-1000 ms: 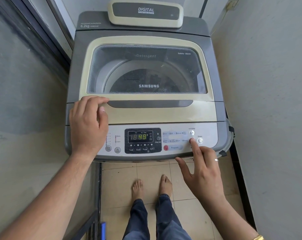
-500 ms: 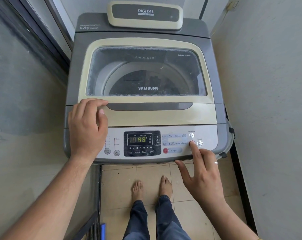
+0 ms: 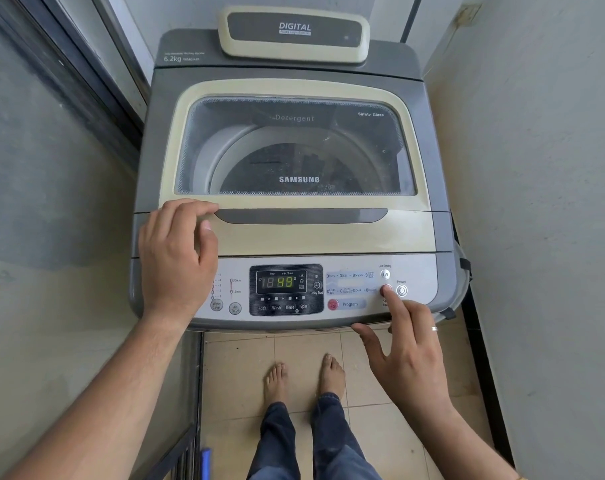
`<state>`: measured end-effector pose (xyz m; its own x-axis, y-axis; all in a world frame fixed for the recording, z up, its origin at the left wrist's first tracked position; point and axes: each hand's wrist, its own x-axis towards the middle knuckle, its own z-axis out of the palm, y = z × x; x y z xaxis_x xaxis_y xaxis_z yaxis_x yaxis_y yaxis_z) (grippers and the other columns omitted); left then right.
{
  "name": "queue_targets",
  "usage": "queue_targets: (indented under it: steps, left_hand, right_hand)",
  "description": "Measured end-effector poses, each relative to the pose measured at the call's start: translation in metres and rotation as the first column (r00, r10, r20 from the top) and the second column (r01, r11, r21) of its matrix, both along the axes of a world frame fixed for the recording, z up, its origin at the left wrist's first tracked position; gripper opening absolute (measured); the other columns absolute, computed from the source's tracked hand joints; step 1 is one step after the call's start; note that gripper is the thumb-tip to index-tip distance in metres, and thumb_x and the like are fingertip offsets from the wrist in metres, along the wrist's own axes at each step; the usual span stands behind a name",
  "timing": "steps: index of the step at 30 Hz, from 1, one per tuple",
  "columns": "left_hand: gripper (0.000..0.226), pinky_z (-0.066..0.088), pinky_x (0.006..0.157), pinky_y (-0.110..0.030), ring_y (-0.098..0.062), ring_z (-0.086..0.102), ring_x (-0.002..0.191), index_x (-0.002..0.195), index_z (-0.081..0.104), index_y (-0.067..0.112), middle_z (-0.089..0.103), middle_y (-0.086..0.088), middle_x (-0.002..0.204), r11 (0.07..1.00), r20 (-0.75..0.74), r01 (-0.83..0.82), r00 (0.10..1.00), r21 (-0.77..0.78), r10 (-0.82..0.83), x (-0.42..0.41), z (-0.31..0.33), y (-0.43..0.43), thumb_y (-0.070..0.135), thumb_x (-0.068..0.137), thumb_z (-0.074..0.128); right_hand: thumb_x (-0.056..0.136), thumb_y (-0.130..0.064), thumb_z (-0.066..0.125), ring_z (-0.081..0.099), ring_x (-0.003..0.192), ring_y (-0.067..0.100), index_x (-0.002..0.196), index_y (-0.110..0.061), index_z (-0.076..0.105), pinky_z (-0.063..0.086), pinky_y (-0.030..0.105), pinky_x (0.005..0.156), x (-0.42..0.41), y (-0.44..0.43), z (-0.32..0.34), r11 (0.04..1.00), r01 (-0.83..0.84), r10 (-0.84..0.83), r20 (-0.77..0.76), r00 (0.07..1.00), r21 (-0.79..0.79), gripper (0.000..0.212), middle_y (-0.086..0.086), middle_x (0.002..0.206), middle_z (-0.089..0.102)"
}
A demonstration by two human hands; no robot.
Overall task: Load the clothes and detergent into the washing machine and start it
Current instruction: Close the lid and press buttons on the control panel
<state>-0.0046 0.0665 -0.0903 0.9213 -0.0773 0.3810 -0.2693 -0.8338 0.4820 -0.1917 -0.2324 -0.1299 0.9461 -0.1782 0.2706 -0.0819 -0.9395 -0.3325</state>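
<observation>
Between two plain walls the washing machine [image 3: 294,188] stands with its lid [image 3: 295,147] shut; on the control panel's right end the right hand [image 3: 410,355], fingers spread, presses a round button beside the power button [image 3: 402,290], while the left hand [image 3: 176,258] rests loosely curled on the lid's front-left corner

Washing machine [image 3: 148,188] at centre frame: grey plastic body, matt, slightly dusty. Lid [image 3: 328,237]: cream plastic frame, smooth, yellowed; window glass, glossy, hazy. Control panel [image 3: 418,268]: silver plastic, satin sheen; display [image 3: 281,282] surround black, glossy. Floor tiles [image 3: 238,375], bottom centre: beige, smooth, low gloss. Wall [image 3: 543,202] at right: plaster, matt, rough. Trousers [image 3: 287,441]: dark denim cloth. Ring [image 3: 434,328]: shiny metal.
</observation>
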Motion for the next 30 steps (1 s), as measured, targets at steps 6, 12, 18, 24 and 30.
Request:
queue_targets:
  steps: [6,12,18,24,30]
  left_hand:
    - [0.024,0.048,0.100,-0.045,-0.031,0.066,0.112,0.122,0.073,0.012,0.075,-0.006,0.121,1.000,-0.009,-0.005,1.000,0.002,0.005,-0.0009,0.0018,-0.0010,0.000,0.104,0.062]
    - [0.025,0.047,0.100,-0.044,-0.031,0.066,0.112,0.122,0.073,0.013,0.075,-0.006,0.121,1.000,-0.015,-0.007,1.000,0.005,0.007,-0.0012,0.0029,-0.0006,-0.001,0.104,0.063]
    - [0.026,0.047,0.101,-0.044,-0.031,0.066,0.113,0.122,0.073,0.011,0.075,-0.007,0.120,1.000,-0.016,-0.011,1.000,-0.001,0.011,-0.0022,0.0023,-0.0013,-0.003,0.103,0.063]
    - [0.025,0.049,0.101,-0.047,-0.031,0.065,0.113,0.122,0.074,0.009,0.075,-0.008,0.121,1.000,-0.026,-0.016,1.000,-0.006,0.016,-0.0018,0.0006,-0.0011,-0.002,0.104,0.061]
    - [0.024,0.047,0.099,-0.047,-0.034,0.066,0.109,0.120,0.075,0.009,0.075,-0.008,0.118,1.000,-0.026,-0.022,0.999,0.007,0.022,0.0013,-0.0018,-0.0016,0.004,0.104,0.057]
  right_hand:
    - [0.096,-0.043,0.077,0.062,0.095,0.024,0.147,0.000,0.061,0.061,0.035,0.081,-0.0008,-0.0003,0.0018,1.000,0.000,0.001,-0.015,1.000,0.017,0.069,0.012,0.114,0.061]
    - [0.096,-0.044,0.076,0.064,0.089,0.024,0.148,-0.002,0.061,0.062,0.036,0.079,-0.0013,0.0001,0.0028,0.998,0.006,-0.004,-0.029,1.000,0.057,0.069,0.010,0.113,0.059]
    - [0.094,-0.042,0.079,0.067,0.087,0.025,0.146,-0.001,0.063,0.064,0.039,0.076,-0.0010,-0.0004,0.0037,0.998,0.009,-0.008,-0.029,1.000,0.058,0.068,0.009,0.111,0.060]
    - [0.092,-0.040,0.081,0.068,0.085,0.025,0.145,-0.002,0.064,0.064,0.038,0.077,-0.0015,-0.0029,0.0036,0.996,0.006,-0.003,-0.031,1.000,0.091,0.068,0.009,0.110,0.062]
    - [0.091,-0.042,0.082,0.067,0.082,0.022,0.140,-0.003,0.068,0.057,0.029,0.080,0.0018,-0.0072,0.0041,0.996,-0.001,0.006,-0.057,0.998,0.090,0.065,0.007,0.109,0.063]
